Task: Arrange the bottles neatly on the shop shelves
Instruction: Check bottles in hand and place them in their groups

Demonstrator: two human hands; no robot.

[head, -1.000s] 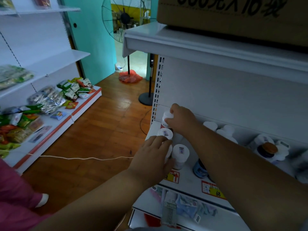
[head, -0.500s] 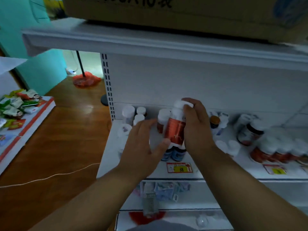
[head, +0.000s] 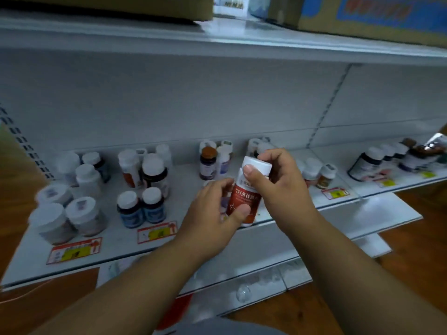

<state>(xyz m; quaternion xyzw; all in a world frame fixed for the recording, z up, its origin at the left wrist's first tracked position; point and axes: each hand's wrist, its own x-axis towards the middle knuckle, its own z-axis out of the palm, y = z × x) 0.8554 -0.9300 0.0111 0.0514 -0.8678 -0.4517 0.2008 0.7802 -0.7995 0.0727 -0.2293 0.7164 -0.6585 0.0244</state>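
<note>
I hold a white-capped bottle with a red label (head: 246,199) upright above the front edge of the white shelf (head: 116,247). My right hand (head: 283,189) grips its cap and upper part, thumb on the cap. My left hand (head: 215,211) grips its lower part, thumb across the red label. Several white-capped bottles (head: 72,213) stand at the shelf's left, two blue-labelled bottles (head: 141,206) sit near the front, and a brown-capped bottle (head: 208,163) stands behind my hands. More bottles (head: 377,160) line the right section.
Price tags (head: 75,250) run along the shelf's front edge. Cardboard boxes (head: 362,15) sit on the top shelf (head: 217,42). A lower shelf (head: 391,213) juts out at the right above the wooden floor (head: 423,262).
My view has swung right along the shelf. Both hands stay on the red-labelled bottle, which now sits farther right along the shelf, and my left thumb now lies across its label.
</note>
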